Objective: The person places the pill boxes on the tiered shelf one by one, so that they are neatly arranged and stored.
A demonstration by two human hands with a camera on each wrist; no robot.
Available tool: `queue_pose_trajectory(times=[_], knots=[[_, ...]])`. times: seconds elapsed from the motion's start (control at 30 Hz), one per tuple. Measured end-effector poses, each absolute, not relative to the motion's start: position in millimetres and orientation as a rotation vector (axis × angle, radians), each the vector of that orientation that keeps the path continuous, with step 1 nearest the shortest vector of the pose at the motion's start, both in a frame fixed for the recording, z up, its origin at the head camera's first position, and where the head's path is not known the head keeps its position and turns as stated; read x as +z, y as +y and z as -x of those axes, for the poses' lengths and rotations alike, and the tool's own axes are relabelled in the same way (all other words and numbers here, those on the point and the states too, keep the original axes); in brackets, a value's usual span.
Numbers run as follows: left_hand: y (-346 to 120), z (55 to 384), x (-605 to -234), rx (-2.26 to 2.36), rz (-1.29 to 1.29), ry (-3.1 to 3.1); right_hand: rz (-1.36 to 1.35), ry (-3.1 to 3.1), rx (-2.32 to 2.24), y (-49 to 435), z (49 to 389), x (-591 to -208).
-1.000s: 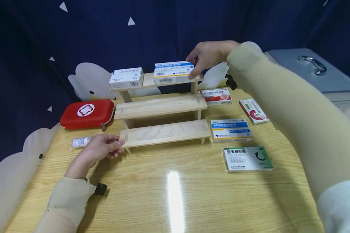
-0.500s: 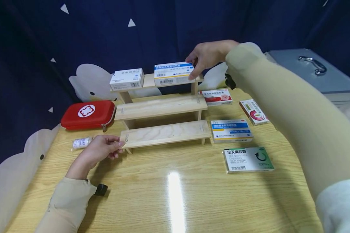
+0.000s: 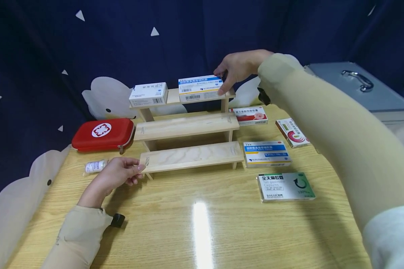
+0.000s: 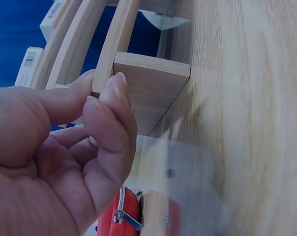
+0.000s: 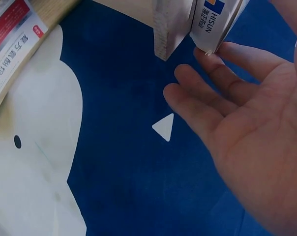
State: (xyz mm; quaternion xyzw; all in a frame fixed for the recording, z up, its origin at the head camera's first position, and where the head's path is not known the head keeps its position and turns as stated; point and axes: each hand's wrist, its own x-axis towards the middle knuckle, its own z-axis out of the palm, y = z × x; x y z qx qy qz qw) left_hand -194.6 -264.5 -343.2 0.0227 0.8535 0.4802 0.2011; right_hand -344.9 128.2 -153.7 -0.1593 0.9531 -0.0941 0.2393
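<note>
Medicine box (image 3: 201, 86), blue and white, lies flat at the right part of the top tier of a wooden rack (image 3: 188, 126). It looks like thin printed card: probably light, stiff along the edges, a little slick, and likely to dent if squeezed hard mid-panel, so the right end near the corners seems the best hold. The right hand (image 3: 239, 69) pinches just there, thumb at the front corner, a fingertip touching the end, its other fingers free. Well apart from it, the left hand (image 3: 120, 172) grips the left end of the bottom board (image 3: 192, 156) between thumb and fingers, which should steady the light-looking rack. A white box (image 3: 149, 94) shares the top tier; beyond, a red case (image 3: 102, 135) lies left, a green-and-white carton (image 3: 287, 187) right.
</note>
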Motion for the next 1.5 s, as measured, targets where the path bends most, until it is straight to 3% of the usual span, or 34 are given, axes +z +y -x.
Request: queue_pose_trajectory(times=[0.4,0.83,1.17,1.5], knots=[[-265.1,199.2,-336.3,1.287,-0.089,2.404,0.492,2.747,-0.259,138.7,328.4,-130.4],[-267.7,205.4,-337.8,1.295,-0.115,2.404,0.961,3.080,-0.242,173.9,229.1,-99.9],[-272.7,208.1,-337.2,1.289,-0.102,2.403,1.154,3.109,-0.325,212.8,161.4,-147.1],[-274.7,208.0,-335.8,1.304,-0.109,2.384,1.056,3.124,-0.474,253.7,126.1,-215.4]])
